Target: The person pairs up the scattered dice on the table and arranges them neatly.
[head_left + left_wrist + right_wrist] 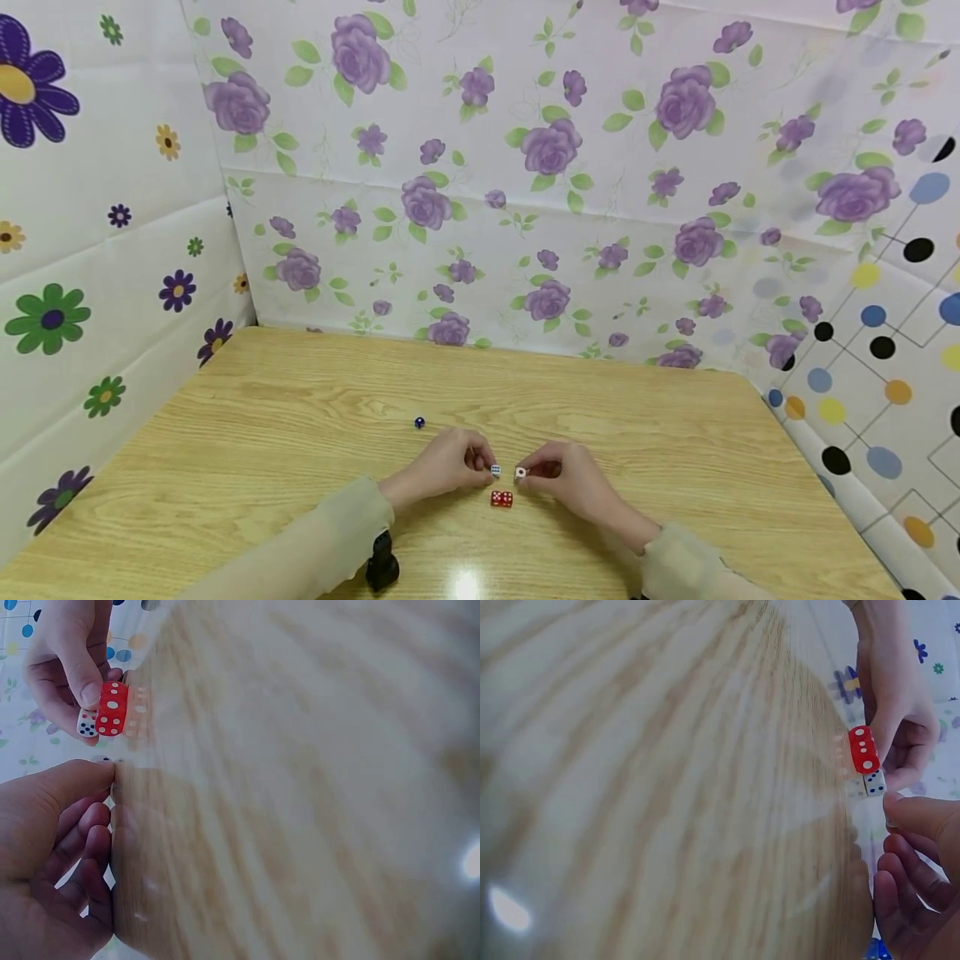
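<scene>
White die (495, 470) sits partly hidden by left fingers (477, 479).

Two white dice (496, 471), slightly apart

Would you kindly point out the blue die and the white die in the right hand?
Blue die (419, 422), head view: its visible middle.
White die (86, 725), left wrist view: its pipped face.

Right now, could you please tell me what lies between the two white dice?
Only bare table shows between the left white die and the right white die in the head view.
</scene>
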`<act>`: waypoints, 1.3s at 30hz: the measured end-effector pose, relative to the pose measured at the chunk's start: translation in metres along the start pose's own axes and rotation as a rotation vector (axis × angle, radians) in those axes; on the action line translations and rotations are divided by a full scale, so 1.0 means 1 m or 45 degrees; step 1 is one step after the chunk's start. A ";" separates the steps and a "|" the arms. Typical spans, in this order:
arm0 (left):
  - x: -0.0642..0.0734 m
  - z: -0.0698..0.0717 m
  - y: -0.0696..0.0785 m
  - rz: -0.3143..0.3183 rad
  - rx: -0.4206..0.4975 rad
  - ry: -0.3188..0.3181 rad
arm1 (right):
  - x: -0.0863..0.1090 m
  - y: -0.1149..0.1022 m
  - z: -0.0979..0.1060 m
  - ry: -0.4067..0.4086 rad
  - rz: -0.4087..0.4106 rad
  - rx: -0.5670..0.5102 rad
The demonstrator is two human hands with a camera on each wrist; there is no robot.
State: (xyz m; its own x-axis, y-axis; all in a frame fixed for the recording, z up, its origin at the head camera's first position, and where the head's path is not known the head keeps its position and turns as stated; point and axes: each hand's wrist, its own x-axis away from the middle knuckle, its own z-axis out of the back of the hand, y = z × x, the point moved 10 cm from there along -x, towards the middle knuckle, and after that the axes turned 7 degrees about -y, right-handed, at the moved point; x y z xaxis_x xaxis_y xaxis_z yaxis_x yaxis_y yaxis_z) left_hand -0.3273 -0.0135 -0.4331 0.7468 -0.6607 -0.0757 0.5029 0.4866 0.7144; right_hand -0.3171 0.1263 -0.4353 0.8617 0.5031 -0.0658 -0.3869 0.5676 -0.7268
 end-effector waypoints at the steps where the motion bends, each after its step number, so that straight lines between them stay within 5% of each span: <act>1: 0.000 0.000 0.000 -0.001 0.001 -0.002 | 0.000 0.000 -0.001 0.000 0.001 -0.002; 39: -0.001 0.001 0.003 -0.036 -0.036 0.009 | -0.009 -0.008 -0.011 0.008 -0.034 0.160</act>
State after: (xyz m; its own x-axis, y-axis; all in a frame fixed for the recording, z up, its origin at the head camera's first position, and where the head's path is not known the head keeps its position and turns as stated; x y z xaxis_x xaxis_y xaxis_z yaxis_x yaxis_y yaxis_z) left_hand -0.3269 -0.0120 -0.4307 0.7349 -0.6707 -0.1006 0.5360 0.4835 0.6921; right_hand -0.3182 0.1102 -0.4364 0.8744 0.4825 -0.0520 -0.4013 0.6585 -0.6367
